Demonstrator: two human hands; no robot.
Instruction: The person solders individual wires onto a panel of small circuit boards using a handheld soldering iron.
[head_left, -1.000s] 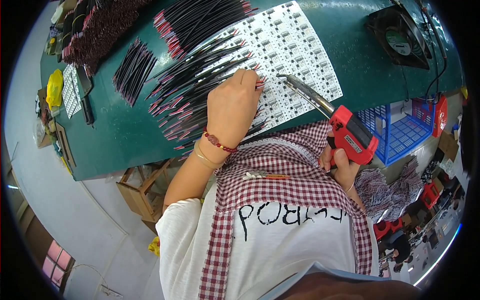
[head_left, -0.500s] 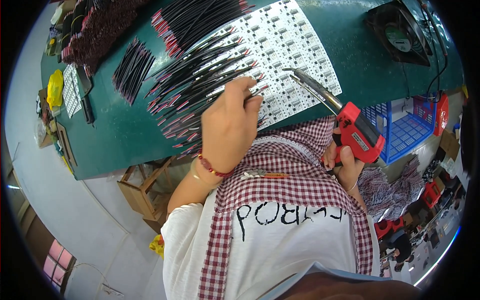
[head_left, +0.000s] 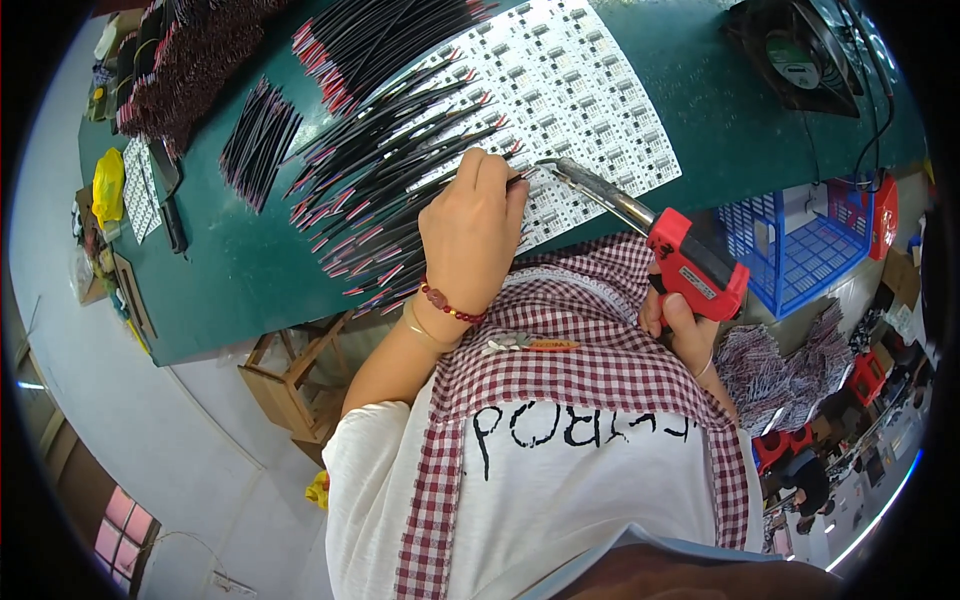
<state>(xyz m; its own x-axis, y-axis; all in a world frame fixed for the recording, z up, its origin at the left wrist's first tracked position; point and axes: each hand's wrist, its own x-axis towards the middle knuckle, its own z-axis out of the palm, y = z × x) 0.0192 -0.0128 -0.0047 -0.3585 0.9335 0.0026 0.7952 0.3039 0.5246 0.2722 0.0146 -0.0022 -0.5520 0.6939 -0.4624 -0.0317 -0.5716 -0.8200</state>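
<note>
My left hand is over the front edge of a white sheet of small circuit boards, its thumb and forefinger pinched together on a thin black wire whose end points to the right. Most of that wire is hidden behind the fingers. In my right hand is a red soldering gun, held by its handle. Its metal tip is close to the pinched wire end; whether they touch I cannot tell. Many black wires with red and white ends lie in rows across the sheet's left part.
Further bundles of wire lie left and behind on the green table. A black fan stands at the back right. Below the table's right side is a blue basket. A knife and yellow bag lie far left.
The soldering gun has moved left and slightly nearer, bringing its tip to my left fingers. My left thumb and forefinger have closed on the wire.
</note>
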